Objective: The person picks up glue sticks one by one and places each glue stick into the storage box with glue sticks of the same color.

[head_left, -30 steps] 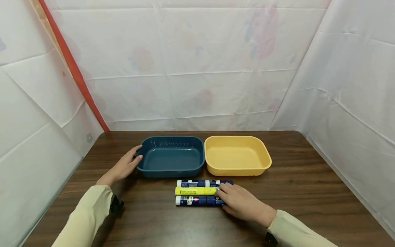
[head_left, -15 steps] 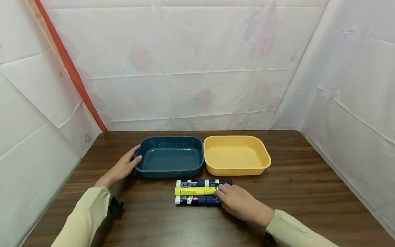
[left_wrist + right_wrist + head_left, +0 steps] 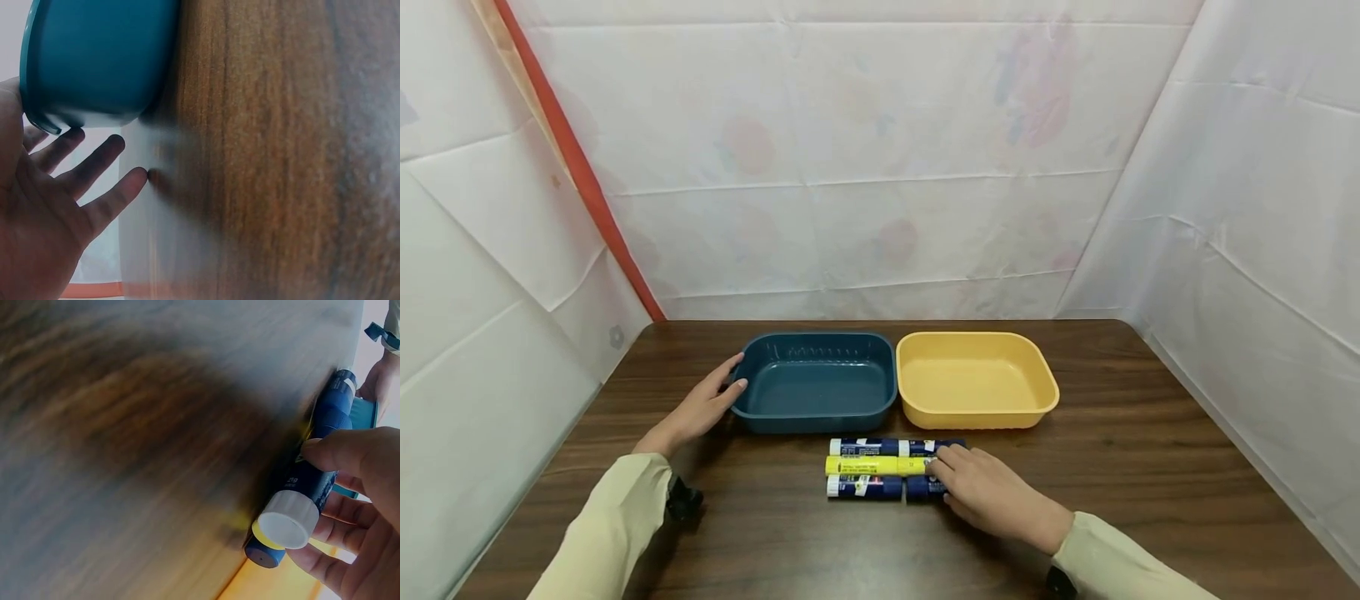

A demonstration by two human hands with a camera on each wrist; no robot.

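Three rows of glue sticks, laid end to end, lie on the table: dark blue glue sticks at the back, yellow glue sticks in the middle, dark blue ones at the front. My right hand pinches the front row's right-hand blue glue stick, thumb on its near side and fingers behind. A narrow gap parts it from the left-hand blue glue stick. My left hand rests at the left end of a dark teal tray, its fingers spread and fairly straight in the left wrist view.
A yellow tray stands right beside the teal one, behind the glue sticks. Brown wooden table extends in front and to both sides. White patterned sheets hang around the back and sides.
The front right blue glue stick has shifted slightly right, so a gap now shows between it and its left neighbour. My left hand stays on the teal tray.
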